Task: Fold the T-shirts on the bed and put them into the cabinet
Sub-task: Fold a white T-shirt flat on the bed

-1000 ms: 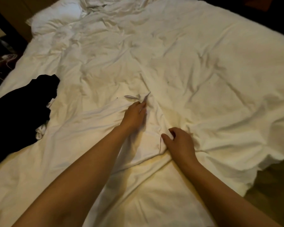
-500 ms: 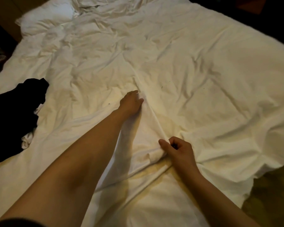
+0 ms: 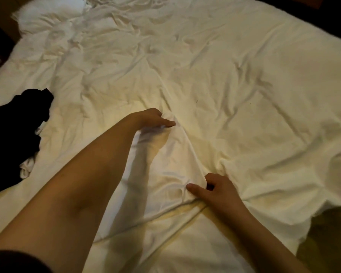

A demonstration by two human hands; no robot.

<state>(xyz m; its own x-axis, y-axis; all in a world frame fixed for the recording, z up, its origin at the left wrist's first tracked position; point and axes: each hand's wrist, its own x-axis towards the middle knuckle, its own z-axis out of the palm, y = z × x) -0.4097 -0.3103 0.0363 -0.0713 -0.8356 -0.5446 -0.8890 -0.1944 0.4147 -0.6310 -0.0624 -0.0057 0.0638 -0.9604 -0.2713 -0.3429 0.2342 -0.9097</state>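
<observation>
A white T-shirt (image 3: 165, 166) lies spread on the white bed (image 3: 244, 95), hard to tell apart from the sheet. My left hand (image 3: 152, 119) grips a bunch of its fabric at the far end, fingers curled round the cloth. My right hand (image 3: 215, 190) pinches the shirt's near right edge between thumb and fingers. A ridge of cloth runs between the two hands. A black garment (image 3: 14, 134) lies heaped at the bed's left edge, with a small white piece of cloth (image 3: 28, 166) poking out beside it.
A white pillow (image 3: 51, 12) sits at the far left corner of the bed. The rumpled duvet covers the far and right parts. Dark floor (image 3: 327, 243) shows past the bed's near right corner.
My left hand has closed on the shirt's fabric and bunched it up. My right hand keeps its pinch on the near edge. The camera has shifted slightly.
</observation>
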